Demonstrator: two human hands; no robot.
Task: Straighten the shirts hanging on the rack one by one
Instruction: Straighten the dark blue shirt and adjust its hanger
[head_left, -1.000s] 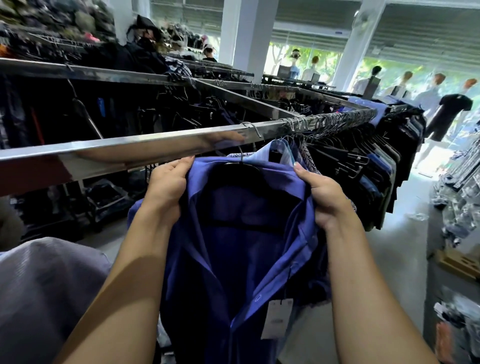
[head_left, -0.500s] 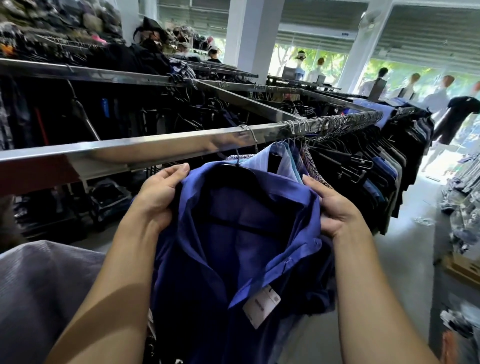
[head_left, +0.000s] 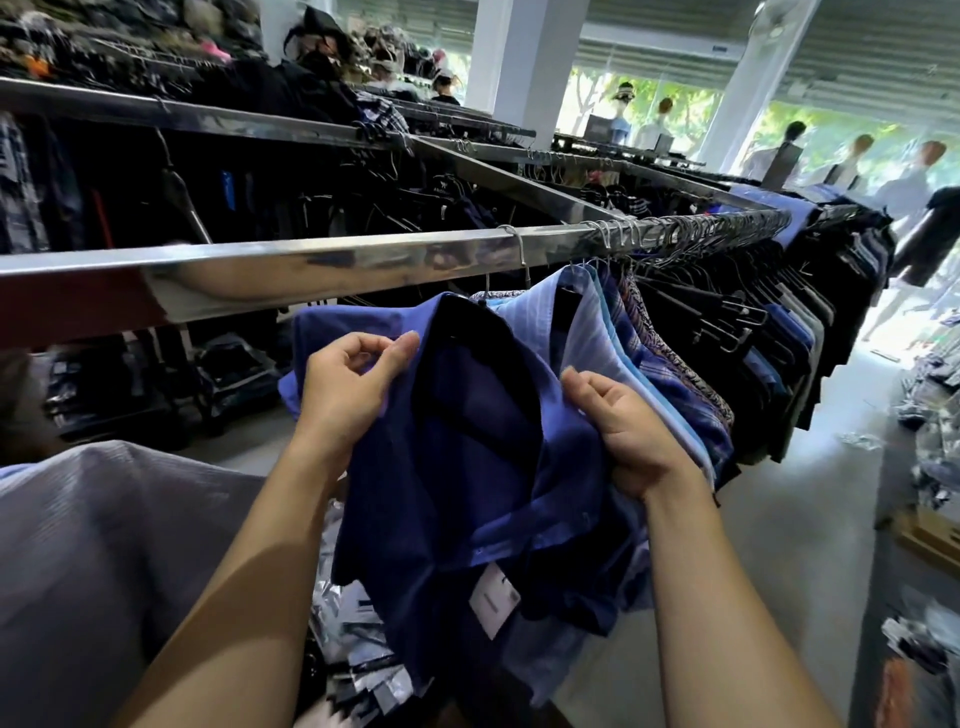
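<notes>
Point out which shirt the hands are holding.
The dark blue shirt at the near end, with the white tag. The left hand and right hand grip its collar; the pale blue shirt hangs behind it.

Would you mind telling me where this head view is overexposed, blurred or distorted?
Head view: windows top right are blown out, mannequins there soft; the right pillar leans from wide-angle distortion; the rail carries glare; the shirt is sharp.

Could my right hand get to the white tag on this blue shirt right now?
Probably, once it lets go: the right hand grips the blue shirt, and the tag hangs uncovered below it.
</notes>
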